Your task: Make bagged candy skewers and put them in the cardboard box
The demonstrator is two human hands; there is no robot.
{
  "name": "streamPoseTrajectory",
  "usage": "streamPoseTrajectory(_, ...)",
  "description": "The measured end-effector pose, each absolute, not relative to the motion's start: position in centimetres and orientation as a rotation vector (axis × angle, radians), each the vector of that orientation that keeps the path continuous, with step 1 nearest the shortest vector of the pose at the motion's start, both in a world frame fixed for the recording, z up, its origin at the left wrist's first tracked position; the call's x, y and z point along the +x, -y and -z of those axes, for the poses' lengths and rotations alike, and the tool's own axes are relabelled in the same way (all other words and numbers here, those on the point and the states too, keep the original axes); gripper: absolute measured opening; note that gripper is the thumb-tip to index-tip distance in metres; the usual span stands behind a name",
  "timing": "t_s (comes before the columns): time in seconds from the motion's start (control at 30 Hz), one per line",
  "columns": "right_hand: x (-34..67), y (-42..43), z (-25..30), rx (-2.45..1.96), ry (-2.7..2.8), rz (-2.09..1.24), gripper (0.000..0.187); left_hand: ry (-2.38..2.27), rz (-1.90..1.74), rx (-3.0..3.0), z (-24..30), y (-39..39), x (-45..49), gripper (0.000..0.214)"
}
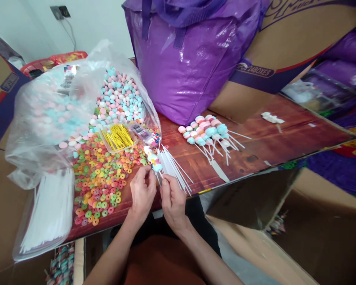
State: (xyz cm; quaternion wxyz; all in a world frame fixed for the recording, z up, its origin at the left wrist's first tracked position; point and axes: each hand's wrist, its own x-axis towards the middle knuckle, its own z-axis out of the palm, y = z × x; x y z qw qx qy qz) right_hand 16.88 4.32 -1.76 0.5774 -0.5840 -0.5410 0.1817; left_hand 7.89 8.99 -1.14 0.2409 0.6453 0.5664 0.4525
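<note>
While left hand (pixel 142 190) pinches pale-blue candy (pixel 157 167) at tip of white stick (pixel 160 176), right hand (pixel 172 200) pinches stick below (over tabletop (pixel 255 146) front edge, beside loose stick bundle (pixel 175 170)); best likely: stick straight, pressure gentle.

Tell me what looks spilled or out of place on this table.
Coloured ring candies lie loose on the bare table beside the open clear bag, not in any container. A small white scrap lies alone at the far right.
</note>
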Motion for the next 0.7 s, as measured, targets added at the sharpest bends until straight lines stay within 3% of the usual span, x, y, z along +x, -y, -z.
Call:
streamPoseTrajectory(0.4, 17.8, -4.7, 1.3, -1.395, 1.439, -0.178, 0.025, -1.349, -1.191, 1.99, 0.7, -8.7, 7.1, 0.012)
streamPoseTrajectory(0.7, 18.2, -4.6, 0.5, -1.348, 1.63, -0.044, 0.03, -1.234, -1.276, 1.367, 0.6, -8.4, 7.7, 0.01)
